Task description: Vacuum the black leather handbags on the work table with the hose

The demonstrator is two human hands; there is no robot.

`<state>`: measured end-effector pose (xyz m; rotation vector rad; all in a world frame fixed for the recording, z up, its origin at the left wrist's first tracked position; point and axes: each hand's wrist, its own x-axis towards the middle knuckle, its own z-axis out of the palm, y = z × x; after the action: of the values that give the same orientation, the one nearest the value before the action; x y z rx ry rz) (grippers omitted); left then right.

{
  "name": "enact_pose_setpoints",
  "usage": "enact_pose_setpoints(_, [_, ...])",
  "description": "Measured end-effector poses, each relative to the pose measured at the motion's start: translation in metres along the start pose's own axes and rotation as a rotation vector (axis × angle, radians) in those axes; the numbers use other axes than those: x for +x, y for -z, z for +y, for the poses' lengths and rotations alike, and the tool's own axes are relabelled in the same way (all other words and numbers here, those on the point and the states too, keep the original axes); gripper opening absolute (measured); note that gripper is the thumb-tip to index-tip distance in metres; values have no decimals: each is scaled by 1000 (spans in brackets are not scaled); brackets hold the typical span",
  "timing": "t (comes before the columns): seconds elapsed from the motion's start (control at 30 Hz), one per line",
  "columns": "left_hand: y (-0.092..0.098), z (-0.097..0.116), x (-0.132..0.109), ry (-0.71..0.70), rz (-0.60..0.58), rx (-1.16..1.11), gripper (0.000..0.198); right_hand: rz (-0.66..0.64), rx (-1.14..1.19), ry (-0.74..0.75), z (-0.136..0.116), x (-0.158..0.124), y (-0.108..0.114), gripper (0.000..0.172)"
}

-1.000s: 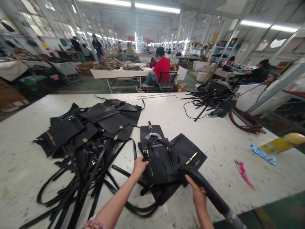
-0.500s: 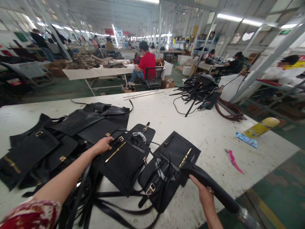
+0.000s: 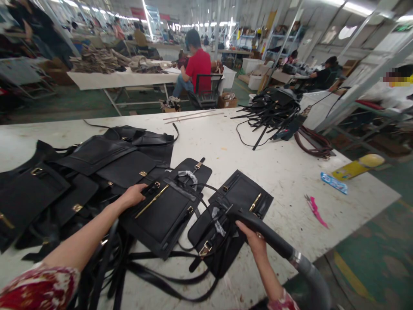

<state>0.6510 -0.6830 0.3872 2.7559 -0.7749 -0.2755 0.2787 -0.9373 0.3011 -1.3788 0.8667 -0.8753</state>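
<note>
My left hand point(image 3: 134, 196) is closed on the upper left edge of a black bag point(image 3: 169, 215) with a gold zipper and small buckles; its fingertips are partly hidden. In my right hand point(image 3: 254, 241) is a black hose nozzle point(image 3: 264, 226), fingers wrapped round it from below. The nozzle's tip is over a second black bag point(image 3: 245, 189), close to its flap and a handle wrapped in clear plastic point(image 3: 218, 221). Black straps point(image 3: 161, 280) trail from the bags across the table's near side. Several more black bags point(image 3: 112, 163) are heaped to the left.
On the right of the white table point(image 3: 280, 185) lie pink-handled snippers point(image 3: 316, 211), a blue packet point(image 3: 334, 183) and a yellow can point(image 3: 358, 167). A pile of black straps point(image 3: 271, 110) sits at the back right. A person in red point(image 3: 200, 71) sits beyond the table.
My right hand and the nozzle have moved left, from the second bag's zipper side towards its flap and handle. My left hand stays on the first bag. The view has tipped downward slightly.
</note>
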Motion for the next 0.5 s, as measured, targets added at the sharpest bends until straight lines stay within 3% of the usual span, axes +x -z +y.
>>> enact_pose_setpoints(0.13, [-15, -5, -5, 26, -5, 70, 44, -92, -111, 106, 2, 9, -42, 46])
enact_pose_setpoints(0.2, [-23, -8, -14, 50, 57, 96, 50, -90, -153, 223, -3, 9, -59, 40])
enact_pose_setpoints(0.3, [-33, -15, -33, -21, 182, 141, 51, -51, -172, 322, -11, 6, -70, 38])
enact_pose_setpoints(0.5, [-68, -13, -71, -262, 223, 177, 42, -75, -226, 249, 7, 18, -85, 40])
